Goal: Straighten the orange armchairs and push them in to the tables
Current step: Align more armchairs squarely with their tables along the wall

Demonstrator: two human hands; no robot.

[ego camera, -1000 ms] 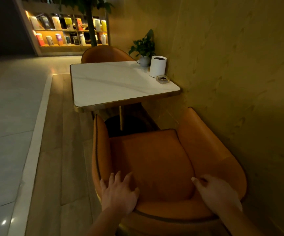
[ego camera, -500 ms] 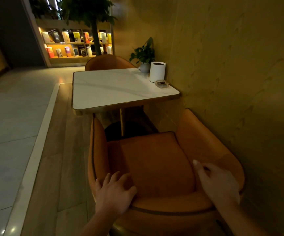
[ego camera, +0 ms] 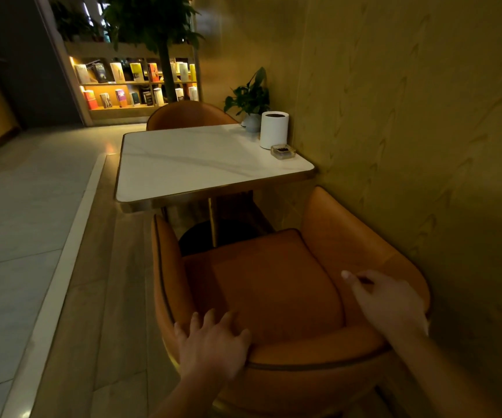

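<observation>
An orange armchair stands right in front of me, facing a white marble-top table with a gold rim. Its front edge and arm tips are close to the table's near edge, and its right arm runs along the wall. My left hand is wrapped over the left part of the backrest rim. My right hand holds the right part of the backrest, fingers on its inner side. A second orange armchair is tucked in at the table's far side; only its back shows.
A yellow wall runs close along the right. On the table by the wall stand a potted plant, a white cylinder and a glass ashtray. Open tiled floor lies left. A lit bookshelf and tree trunk stand beyond.
The armchair has slid forward toward the table with both hands on its backrest. My view has lifted, showing more of the bookshelf and tree.
</observation>
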